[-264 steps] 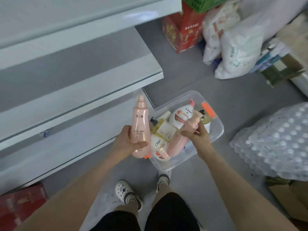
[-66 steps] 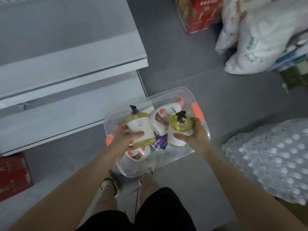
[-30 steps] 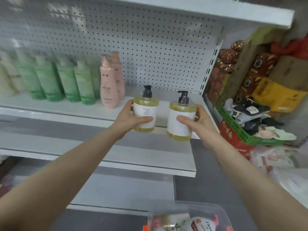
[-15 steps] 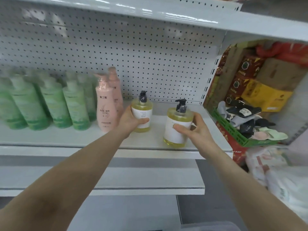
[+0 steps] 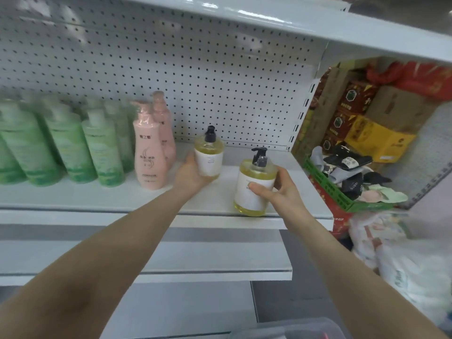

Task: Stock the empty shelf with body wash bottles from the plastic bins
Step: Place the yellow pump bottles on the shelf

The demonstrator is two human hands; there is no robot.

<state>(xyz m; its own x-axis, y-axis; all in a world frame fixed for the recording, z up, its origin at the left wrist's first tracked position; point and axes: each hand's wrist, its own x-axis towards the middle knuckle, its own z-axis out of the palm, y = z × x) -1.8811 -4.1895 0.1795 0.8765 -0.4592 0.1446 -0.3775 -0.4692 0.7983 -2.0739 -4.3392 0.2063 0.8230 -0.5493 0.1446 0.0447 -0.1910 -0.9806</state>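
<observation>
- Since a second ago, left hand (image 5: 193,177) and right hand (image 5: 281,192) have reached over the shelf (image 5: 122,194).
- Left fingers wrap first pump bottle (image 5: 209,155), upright, just right of pink bottle (image 5: 149,152).
- Right fingers grip second pump bottle (image 5: 254,189), upright, farther right and forward.

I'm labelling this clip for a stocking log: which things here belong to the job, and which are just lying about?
Job: left hand gripping the rear yellow pump bottle; right hand gripping the front yellow pump bottle; shelf; green bottles; pink bottles; plastic bin.
Lying about: green basket of slippers; stacked boxes; white bags.
</observation>
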